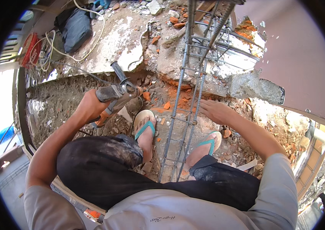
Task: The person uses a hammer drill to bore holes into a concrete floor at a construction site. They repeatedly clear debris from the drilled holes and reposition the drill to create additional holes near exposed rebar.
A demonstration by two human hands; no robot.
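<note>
My left hand [91, 105] is closed around the rear grip of a grey and orange rotary hammer [121, 100]. Its black side handle [119, 70] sticks up, and its nose points right toward broken orange brick [146, 96]; any bit in it is hard to make out. My right hand [219, 112] is open, palm down with fingers stretched, at the right side of a rebar cage [176, 111]. Its fingertips reach the bars or the rubble just behind; I cannot tell which. Between my two sandalled feet the cage rises from the ground and leans away.
Brick chunks and loose soil [166, 104] fill the trench under a broken concrete ledge [122, 42]. A pale cable [102, 28] loops past a dark bag [76, 32] and a red container [30, 50] at far left. A brownish wall [296, 50] stands at right.
</note>
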